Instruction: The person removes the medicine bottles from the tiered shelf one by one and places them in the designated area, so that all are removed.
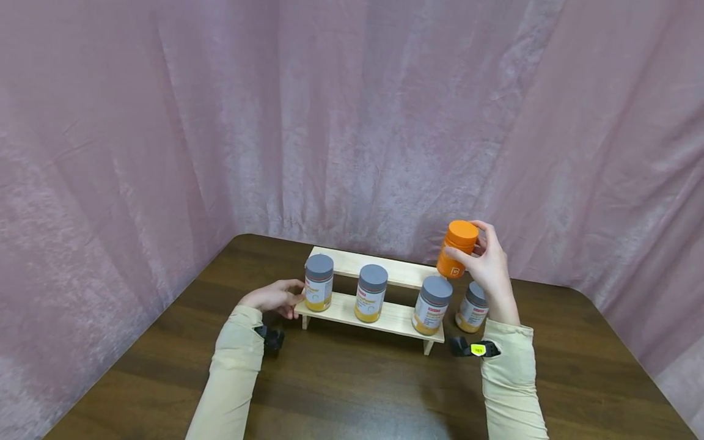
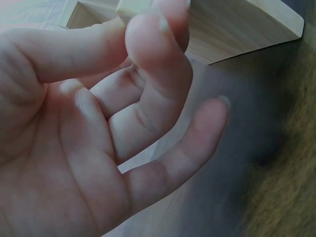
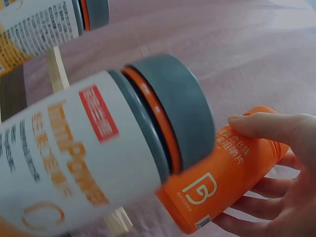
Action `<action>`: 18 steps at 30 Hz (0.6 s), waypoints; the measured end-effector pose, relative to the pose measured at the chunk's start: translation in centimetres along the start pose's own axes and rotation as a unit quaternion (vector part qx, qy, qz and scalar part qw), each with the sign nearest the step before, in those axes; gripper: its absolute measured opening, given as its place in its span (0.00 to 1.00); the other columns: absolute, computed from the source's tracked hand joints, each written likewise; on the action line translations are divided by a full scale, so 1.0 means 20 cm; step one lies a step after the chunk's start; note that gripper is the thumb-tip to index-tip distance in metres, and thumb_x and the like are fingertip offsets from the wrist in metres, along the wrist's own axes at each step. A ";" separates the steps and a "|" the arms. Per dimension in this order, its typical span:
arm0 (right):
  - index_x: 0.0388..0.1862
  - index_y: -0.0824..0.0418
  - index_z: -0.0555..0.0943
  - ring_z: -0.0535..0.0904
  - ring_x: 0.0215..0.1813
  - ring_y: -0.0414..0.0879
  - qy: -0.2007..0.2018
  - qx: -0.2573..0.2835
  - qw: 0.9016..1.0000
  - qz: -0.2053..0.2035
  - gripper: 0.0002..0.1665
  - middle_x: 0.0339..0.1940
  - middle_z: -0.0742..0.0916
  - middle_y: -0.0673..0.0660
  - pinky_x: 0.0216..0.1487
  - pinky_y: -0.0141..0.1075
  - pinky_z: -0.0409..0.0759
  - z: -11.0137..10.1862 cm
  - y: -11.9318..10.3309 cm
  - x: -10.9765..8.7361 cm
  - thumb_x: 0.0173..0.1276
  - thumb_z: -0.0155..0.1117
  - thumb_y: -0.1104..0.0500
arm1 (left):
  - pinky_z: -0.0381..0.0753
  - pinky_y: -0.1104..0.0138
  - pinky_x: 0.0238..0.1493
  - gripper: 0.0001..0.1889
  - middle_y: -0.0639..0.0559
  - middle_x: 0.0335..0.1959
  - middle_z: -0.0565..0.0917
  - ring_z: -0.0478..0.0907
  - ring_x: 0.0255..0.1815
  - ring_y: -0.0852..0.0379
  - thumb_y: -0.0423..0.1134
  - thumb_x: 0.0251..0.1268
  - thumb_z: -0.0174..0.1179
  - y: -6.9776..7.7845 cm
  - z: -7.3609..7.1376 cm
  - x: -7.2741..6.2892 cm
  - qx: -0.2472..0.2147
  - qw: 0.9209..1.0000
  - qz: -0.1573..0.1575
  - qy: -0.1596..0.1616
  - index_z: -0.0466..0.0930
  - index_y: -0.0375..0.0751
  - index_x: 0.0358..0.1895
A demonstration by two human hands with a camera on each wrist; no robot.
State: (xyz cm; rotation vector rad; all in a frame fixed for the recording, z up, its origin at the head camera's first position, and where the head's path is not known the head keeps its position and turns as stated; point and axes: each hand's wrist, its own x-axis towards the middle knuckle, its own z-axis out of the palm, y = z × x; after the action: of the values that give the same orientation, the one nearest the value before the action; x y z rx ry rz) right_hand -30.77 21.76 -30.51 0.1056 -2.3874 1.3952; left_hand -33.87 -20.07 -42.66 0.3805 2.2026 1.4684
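My right hand grips an orange bottle with an orange lid. It is held slightly tilted in the air above the right end of a two-step wooden shelf. In the right wrist view the thumb and fingers wrap the orange bottle, which bears a white B mark. My left hand is at the shelf's left end, thumb and finger pinching the wood by its corner. Grey-lidded white-and-yellow bottles stand on the lower step: a left bottle, a middle bottle and a right bottle.
Another grey-lidded bottle stands on the brown table just right of the shelf, partly behind my right wrist. The bare upper step runs along the back. A pink curtain hangs behind the table.
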 end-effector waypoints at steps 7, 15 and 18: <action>0.74 0.50 0.60 0.75 0.62 0.61 -0.007 0.025 1.000 -0.006 0.45 0.65 0.77 0.65 0.63 0.55 0.72 -0.06 0.03 -0.05 0.61 0.72 0.54 | 0.79 0.69 0.30 0.25 0.54 0.20 0.79 0.76 0.20 0.62 0.35 0.73 0.50 0.01 -0.01 -0.01 -0.001 1.000 -0.002 0.004 0.57 0.27 0.67; 0.75 0.47 0.60 0.76 0.52 0.37 -0.008 0.013 1.000 -0.003 0.44 0.63 0.78 0.61 0.55 0.34 0.74 -0.12 0.08 -0.11 0.63 0.70 0.53 | 0.79 0.69 0.31 0.25 0.54 0.21 0.78 0.76 0.21 0.62 0.35 0.73 0.50 0.01 0.00 -0.01 -0.005 1.000 -0.006 -0.004 0.56 0.27 0.68; 0.74 0.45 0.61 0.75 0.48 0.29 -0.006 0.014 1.000 -0.003 0.43 0.60 0.79 0.55 0.50 0.26 0.74 -0.16 0.11 -0.12 0.63 0.70 0.52 | 0.79 0.68 0.31 0.25 0.54 0.21 0.78 0.76 0.21 0.62 0.35 0.73 0.50 0.01 0.01 -0.01 -0.003 1.000 -0.009 -0.001 0.57 0.28 0.68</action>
State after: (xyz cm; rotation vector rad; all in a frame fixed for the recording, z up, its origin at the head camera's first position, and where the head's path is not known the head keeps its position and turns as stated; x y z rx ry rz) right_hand -28.22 25.28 -31.80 0.1291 -2.3763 1.4292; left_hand -33.65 -19.96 -42.41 0.3579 2.1938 1.4656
